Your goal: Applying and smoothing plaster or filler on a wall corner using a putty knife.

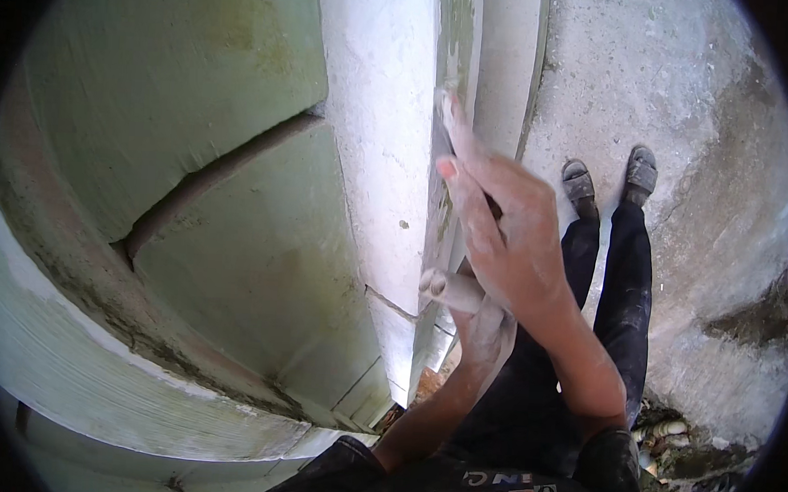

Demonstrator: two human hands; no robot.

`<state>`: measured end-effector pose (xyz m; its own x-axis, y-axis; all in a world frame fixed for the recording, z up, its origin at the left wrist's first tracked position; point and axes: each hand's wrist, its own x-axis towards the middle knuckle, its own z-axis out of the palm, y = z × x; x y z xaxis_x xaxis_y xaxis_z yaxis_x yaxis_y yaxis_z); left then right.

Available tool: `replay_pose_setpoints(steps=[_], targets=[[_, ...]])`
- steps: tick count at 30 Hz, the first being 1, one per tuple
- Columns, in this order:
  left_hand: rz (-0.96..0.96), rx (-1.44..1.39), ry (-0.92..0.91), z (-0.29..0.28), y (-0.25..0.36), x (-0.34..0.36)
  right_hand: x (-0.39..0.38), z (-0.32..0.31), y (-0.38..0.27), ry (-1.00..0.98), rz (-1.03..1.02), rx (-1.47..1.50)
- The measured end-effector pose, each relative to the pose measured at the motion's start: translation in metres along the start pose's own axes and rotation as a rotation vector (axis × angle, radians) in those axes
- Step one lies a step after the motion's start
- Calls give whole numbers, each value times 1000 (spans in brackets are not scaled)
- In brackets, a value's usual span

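Observation:
My right hand [516, 221], coated in pale dust, reaches up along the narrow side of a white ledge [381, 76]. Its thumb and fingers close around a thin, dark grey flat piece [441, 140] pressed near the ledge's edge; its kind does not show clearly. Below and partly behind it, my left hand [475, 308] is dusty too, with its fingers curled beside the same edge. Whatever the left fingers hold, if anything, is hidden. Both forearms come up from the lower edge, the right one crossing in front of the left hand.
Greenish wall panels [226, 228] with a dark groove between them fill the left side. A curved pale ledge [137, 393] runs along the lower left. My sandalled feet [640, 170] stand on a rough concrete floor [635, 63] at right. Rubble [669, 434] lies at lower right.

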<state>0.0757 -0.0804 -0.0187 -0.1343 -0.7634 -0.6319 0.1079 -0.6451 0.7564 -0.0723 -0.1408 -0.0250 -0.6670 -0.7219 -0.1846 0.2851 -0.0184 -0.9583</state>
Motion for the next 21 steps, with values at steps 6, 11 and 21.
replay_pose_setpoints(steps=[6, 11, 21], targets=[[15, 140, 173, 60, 27, 8, 24, -10, -8, -55, 108, -14], [161, 134, 196, 79, 29, -1, 6, -5, -8, -60, 31, -3], [135, 32, 64, 74, 27, 6, 17, -10, -3, -75, 111, -27]])
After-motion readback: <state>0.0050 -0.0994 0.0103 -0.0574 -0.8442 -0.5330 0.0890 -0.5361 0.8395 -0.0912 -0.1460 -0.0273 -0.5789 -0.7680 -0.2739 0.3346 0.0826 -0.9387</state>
